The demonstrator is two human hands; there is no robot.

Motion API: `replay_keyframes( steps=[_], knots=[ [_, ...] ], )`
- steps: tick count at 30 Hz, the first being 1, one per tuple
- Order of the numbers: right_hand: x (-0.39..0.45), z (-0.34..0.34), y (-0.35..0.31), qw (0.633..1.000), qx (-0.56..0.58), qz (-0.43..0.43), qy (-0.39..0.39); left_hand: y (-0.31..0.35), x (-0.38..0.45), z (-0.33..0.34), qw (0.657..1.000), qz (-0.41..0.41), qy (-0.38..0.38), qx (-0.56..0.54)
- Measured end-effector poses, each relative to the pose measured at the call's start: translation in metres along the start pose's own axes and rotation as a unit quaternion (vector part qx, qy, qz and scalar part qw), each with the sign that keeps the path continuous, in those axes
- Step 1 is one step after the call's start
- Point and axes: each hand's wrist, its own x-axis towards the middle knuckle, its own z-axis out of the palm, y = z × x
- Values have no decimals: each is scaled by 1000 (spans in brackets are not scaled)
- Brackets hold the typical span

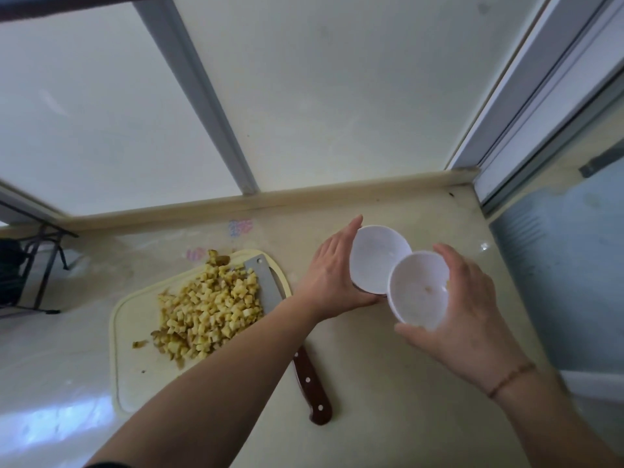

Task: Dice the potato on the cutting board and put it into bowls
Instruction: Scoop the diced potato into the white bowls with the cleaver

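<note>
A heap of diced potato (211, 305) lies on the pale cutting board (135, 366) at the left. A cleaver (266, 285) with a dark wooden handle lies along the board's right edge, its blade partly under the dice. My left hand (332, 276) grips the left side of a white bowl (376, 256), which is tilted toward me. My right hand (469, 309) holds a second white bowl (418, 287), also tilted, overlapping the first one's rim. Both bowls are empty except for a small speck in the nearer one.
The beige countertop (371, 383) runs to a raised back ledge (304, 194) under frosted window panes. Its right edge drops off beside a sliding door frame (513, 136). A dark metal rack (30, 271) stands at the far left.
</note>
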Motion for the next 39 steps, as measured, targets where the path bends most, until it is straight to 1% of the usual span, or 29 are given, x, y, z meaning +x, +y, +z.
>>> replay_keyframes(
  steps=[3, 5, 8, 10, 14, 16, 18, 20, 22, 25, 28, 30, 33, 36, 39],
  knots=[
    [-21, 10, 19, 999, 10, 44, -7, 0, 4, 0, 1000, 11, 5, 18],
    [-27, 17, 27, 999, 4, 51, -1, -1, 4, -1, 1000, 8, 3, 22],
    [-30, 26, 35, 997, -11, 72, -14, 0, 4, -1, 1000, 0, -15, 17],
    [-30, 30, 36, 997, -16, 79, -21, 2, 2, -1, 1000, 5, -14, 11],
    [-26, 35, 34, 996, -26, 84, -34, -4, -5, -11, 998, 40, 39, 14],
    [-25, 34, 36, 993, -58, 98, -34, -12, -17, -17, 996, 49, 75, 10],
    [-20, 30, 32, 993, -87, 81, -21, -21, -34, -28, 995, 43, 92, 19],
    [-4, 26, 21, 994, -98, 49, -29, -31, -54, -37, 995, 41, 83, 36],
    [23, 26, 5, 989, -127, 8, -80, -38, -71, -44, 997, 25, 44, 51],
    [66, 36, -16, 969, -180, -41, -162, -40, -85, -51, 998, -2, -3, 70],
    [92, 46, -27, 954, -210, -79, -199, -40, -86, -53, 997, -16, -4, 70],
    [100, 48, -25, 953, -204, -84, -207, -41, -82, -52, 998, -23, 4, 61],
    [113, 40, -12, 958, -207, -55, -193, -46, -69, -49, 998, -19, 6, 51],
    [132, 26, 10, 968, -196, 11, -159, -49, -53, -44, 999, -25, -2, 28],
    [146, 14, 27, 971, -181, 50, -149, -51, -37, -39, 999, -33, -9, -6]
  ],
)
